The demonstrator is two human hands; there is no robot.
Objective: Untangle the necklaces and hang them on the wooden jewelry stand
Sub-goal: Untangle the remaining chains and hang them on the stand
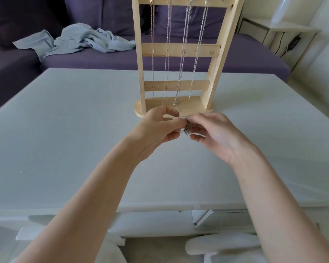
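Note:
A wooden jewelry stand (180, 50) rises from the far middle of the white table (74, 130). Several silver chains (182, 54) hang from its top bar down to its base. Just in front of the base, both hands meet above the table. A small dark bunched clump of chain (188, 128) sits between them. My left hand (158, 130) pinches one side of the clump with thumb and fingers. My right hand (215, 133) pinches the other side. Most of the clump is hidden by the fingertips.
A purple sofa (245, 52) runs behind the table, with a crumpled light blue cloth (80, 38) lying on it. A white side table (277, 29) with cables stands at the back right. My white-clad knees (222, 243) show below the table's front edge.

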